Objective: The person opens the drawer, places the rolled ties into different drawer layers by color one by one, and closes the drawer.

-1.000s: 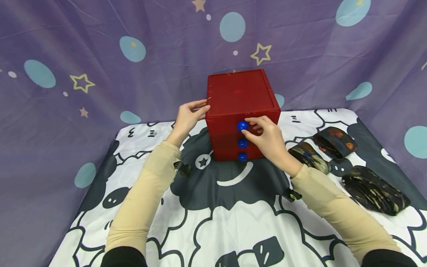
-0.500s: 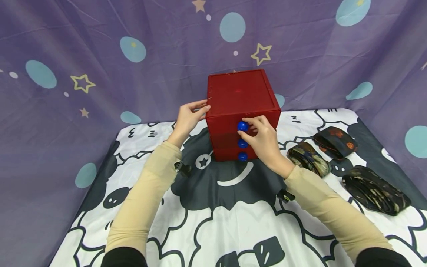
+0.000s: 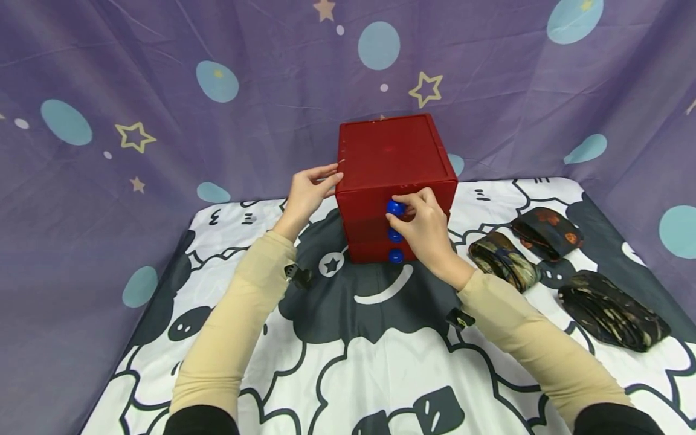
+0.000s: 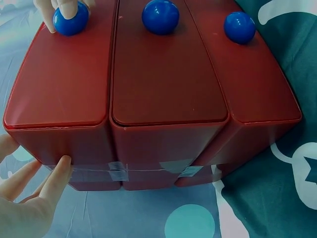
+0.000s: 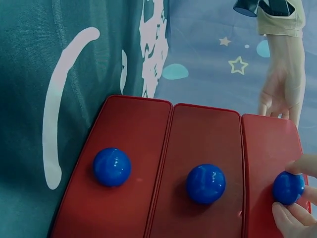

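A red three-drawer box [image 3: 388, 151] stands near the back of the table, each drawer front bearing a round blue knob. My right hand [image 3: 426, 226] pinches the top knob [image 3: 395, 208] between thumb and fingers, as the right wrist view also shows at the knob [image 5: 288, 188]. The middle knob [image 4: 160, 16] and bottom knob [image 3: 396, 256] are untouched. My left hand [image 3: 307, 193] rests its straight fingers against the box's left side, close to the upper front edge. In the left wrist view those fingertips [image 4: 63, 161] press on the side wall. All three drawers sit closed.
To the right lie a folded dark cloth with orange patches [image 3: 546, 232], a rolled camouflage cloth [image 3: 504, 261] and a larger folded camouflage bundle [image 3: 611, 311]. A purple curtain [image 3: 272, 78] hangs right behind the table. The tablecloth [image 3: 380, 374] has a cartoon sheep print.
My right hand has moved slightly left and its fingers have closed around the top knob. The left hand and the box have stayed in place.
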A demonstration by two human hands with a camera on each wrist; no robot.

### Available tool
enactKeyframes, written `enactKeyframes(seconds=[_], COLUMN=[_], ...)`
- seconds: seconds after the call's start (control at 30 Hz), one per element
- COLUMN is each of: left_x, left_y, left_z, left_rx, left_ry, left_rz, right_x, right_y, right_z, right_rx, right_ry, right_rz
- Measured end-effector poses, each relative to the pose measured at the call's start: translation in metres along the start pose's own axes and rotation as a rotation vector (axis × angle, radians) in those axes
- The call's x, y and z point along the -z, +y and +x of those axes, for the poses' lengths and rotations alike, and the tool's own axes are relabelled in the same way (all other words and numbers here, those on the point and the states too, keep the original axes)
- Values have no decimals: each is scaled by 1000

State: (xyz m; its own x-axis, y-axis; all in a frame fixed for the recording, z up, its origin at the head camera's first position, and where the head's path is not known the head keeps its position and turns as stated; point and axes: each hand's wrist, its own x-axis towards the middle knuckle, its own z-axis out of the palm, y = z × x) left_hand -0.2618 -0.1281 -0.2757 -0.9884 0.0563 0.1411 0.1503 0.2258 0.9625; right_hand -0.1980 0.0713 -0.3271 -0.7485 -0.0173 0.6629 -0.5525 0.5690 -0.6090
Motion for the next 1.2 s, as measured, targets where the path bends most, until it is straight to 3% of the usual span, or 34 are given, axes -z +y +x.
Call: enactKeyframes(seconds=[0.7, 1.2], left_x=[-1, -1], left_y=[-1, -1], left_z=[2, 1], left_rx=[4, 0], left_ry=[34, 12], left_rz=[-8, 3], right_x=[13, 22], right_y=[-13, -24], right_z=[-18, -31], right_rx=[49, 43], right_ry=[-36, -57], right_rz=[-28, -18])
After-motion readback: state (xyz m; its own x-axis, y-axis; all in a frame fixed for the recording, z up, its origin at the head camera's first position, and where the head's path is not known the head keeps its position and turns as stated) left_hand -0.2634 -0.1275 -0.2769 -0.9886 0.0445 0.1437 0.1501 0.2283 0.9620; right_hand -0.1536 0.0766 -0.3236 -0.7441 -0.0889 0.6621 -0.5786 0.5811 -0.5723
